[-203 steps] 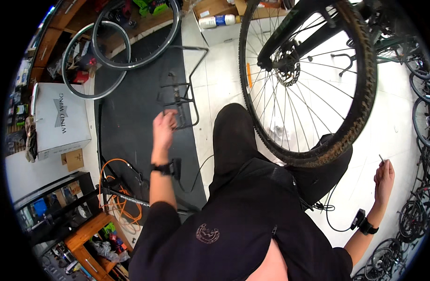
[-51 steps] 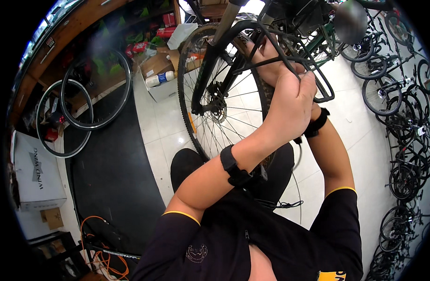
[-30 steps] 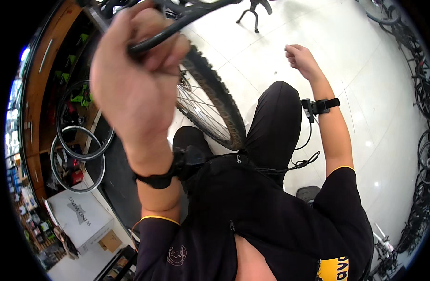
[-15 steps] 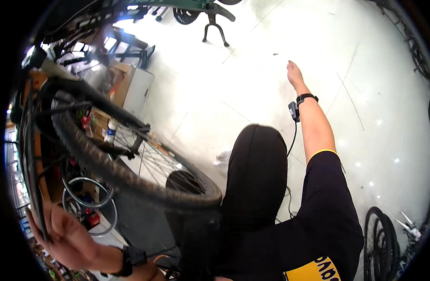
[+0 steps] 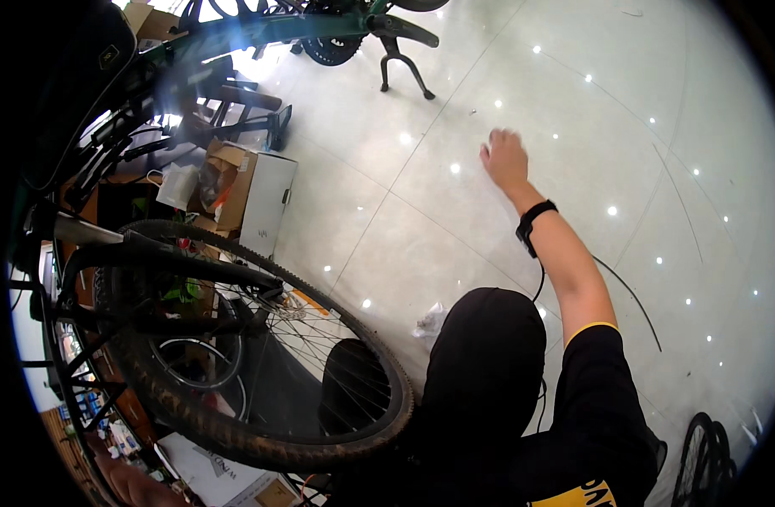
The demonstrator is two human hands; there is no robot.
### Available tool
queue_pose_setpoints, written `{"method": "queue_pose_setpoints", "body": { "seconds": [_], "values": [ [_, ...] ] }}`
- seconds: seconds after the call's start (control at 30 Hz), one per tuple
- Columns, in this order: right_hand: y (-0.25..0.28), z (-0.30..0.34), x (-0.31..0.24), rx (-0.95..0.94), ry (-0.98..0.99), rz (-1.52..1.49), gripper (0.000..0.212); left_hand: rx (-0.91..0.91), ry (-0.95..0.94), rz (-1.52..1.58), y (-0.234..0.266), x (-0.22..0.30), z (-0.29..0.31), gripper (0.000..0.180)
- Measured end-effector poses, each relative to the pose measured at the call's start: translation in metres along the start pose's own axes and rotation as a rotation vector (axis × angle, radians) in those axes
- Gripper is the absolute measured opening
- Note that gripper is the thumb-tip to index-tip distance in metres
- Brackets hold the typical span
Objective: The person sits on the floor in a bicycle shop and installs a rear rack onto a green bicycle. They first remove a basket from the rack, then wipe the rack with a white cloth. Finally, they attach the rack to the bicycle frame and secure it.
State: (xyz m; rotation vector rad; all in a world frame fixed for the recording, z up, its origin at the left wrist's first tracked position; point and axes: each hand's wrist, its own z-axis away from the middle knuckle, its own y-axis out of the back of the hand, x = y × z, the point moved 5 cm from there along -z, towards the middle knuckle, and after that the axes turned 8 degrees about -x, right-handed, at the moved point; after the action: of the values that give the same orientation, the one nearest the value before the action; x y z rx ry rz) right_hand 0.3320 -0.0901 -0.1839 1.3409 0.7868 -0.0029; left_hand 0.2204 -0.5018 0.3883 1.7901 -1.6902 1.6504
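Note:
My right hand [image 5: 507, 160] reaches out over the pale tiled floor, its fingers loosely curled and slightly blurred. The thumb stands apart from them, and I see nothing in the hand. Just beyond the fingertips lies a tiny object [image 5: 473, 111], too small to name. At the lower left, in shadow, my left hand [image 5: 130, 483] is closed at a thin dark bar [image 5: 100, 469] on the bicycle; its fingers are partly hidden. Between my arms, the bicycle's wheel [image 5: 337, 448] with its knobbly, dirty tyre leans close to my knees. The dark fork [image 5: 193, 266] runs to its hub.
A green bicycle frame [image 5: 261, 32] with a black kickstand [image 5: 404, 72] stands at the back. Cardboard and white boxes [image 5: 269, 198] are behind the wheel. Another white box [image 5: 214, 473] sits at lower left. Crumpled clear plastic [image 5: 431, 321] lies by my knee; several wheels [image 5: 700, 465] stand at right.
The whole view has shifted. My right hand has turned, its fingers curling, and stays near the tiny object. My left hand now appears lower, at the picture's edge; the wheel appears lower too.

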Motion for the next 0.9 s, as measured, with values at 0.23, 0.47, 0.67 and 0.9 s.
{"method": "queue_pose_setpoints", "body": {
  "seconds": [0.23, 0.47, 0.67, 0.9],
  "values": [
    [-0.048, -0.093, -0.071, -0.276, 0.326, 0.324, 0.065, 0.029, 0.05, 0.109, -0.014, -0.021, -0.013, 0.018],
    [-0.096, -0.078, -0.078, -0.332, 0.359, 0.459, 0.07, 0.085, -0.005, 0.085, -0.003, -0.003, -0.002, 0.01],
    [-0.09, -0.088, -0.11, -0.467, 0.275, 0.346, 0.066, 0.574, -0.448, -0.469, 0.006, 0.016, 0.01, 0.059],
    [-0.094, -0.055, -0.055, -0.485, 0.512, 0.396, 0.06, 0.312, -0.091, -0.198, 0.011, -0.038, -0.028, 0.045]
  ]
}}
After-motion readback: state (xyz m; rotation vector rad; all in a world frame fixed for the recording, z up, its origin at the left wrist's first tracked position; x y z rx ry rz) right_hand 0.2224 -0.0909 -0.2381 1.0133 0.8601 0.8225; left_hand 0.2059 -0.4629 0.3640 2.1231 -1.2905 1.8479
